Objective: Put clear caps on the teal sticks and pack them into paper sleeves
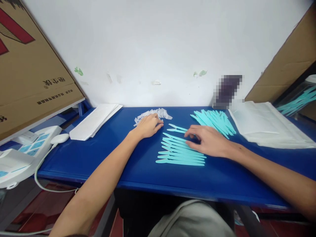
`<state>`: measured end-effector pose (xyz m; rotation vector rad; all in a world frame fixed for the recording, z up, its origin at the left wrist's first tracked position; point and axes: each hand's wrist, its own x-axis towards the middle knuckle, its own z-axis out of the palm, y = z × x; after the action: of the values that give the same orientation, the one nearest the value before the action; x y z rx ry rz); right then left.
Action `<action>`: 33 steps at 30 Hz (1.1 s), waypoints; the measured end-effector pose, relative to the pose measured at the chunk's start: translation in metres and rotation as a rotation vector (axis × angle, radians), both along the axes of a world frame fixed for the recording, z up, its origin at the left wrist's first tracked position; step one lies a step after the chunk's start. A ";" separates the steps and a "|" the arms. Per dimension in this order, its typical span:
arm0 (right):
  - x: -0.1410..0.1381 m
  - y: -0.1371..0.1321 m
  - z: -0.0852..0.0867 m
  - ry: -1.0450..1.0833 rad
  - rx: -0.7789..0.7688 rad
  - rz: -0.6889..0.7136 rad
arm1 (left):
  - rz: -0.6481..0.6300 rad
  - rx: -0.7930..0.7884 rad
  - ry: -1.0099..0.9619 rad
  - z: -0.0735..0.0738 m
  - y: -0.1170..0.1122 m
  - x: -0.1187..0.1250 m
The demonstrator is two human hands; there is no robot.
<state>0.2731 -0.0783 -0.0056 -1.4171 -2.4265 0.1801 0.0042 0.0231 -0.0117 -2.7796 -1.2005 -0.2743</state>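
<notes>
My left hand (148, 126) rests at the near edge of a pile of small translucent plastic caps (164, 113). Its thumb and fingertips come close together; whether a cap is between them is hidden. My right hand (207, 138) hovers over turquoise eyebrow razors (181, 154), which lie side by side in a row with their blade ends to the left. Its thumb and fingers are apart, by the handle ends of the upper razors. Two razors (176, 128) sit a little apart above the row. Behind my right hand is a loose heap of more turquoise razors (214, 120).
White paper sheets (93, 121) lie at the table's left, beside a white power strip (39, 148) with a cable. Translucent plastic bags (266, 125) lie at the right. A large carton (37, 65) stands at left, and a clear container (301, 98) with razors at far right.
</notes>
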 end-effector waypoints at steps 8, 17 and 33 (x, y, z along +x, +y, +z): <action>0.007 0.010 0.002 0.036 -0.279 -0.057 | 0.008 -0.038 -0.107 0.000 0.002 0.004; 0.005 0.005 0.010 0.112 -0.218 -0.102 | 0.099 -0.145 -0.198 0.001 0.003 0.001; 0.018 0.010 0.008 0.211 -0.017 -0.101 | -0.083 -0.116 -0.465 0.007 -0.001 0.004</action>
<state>0.2907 -0.0681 0.0023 -1.4455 -2.1835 0.3107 0.0079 0.0219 -0.0048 -2.9665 -1.2142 -0.9292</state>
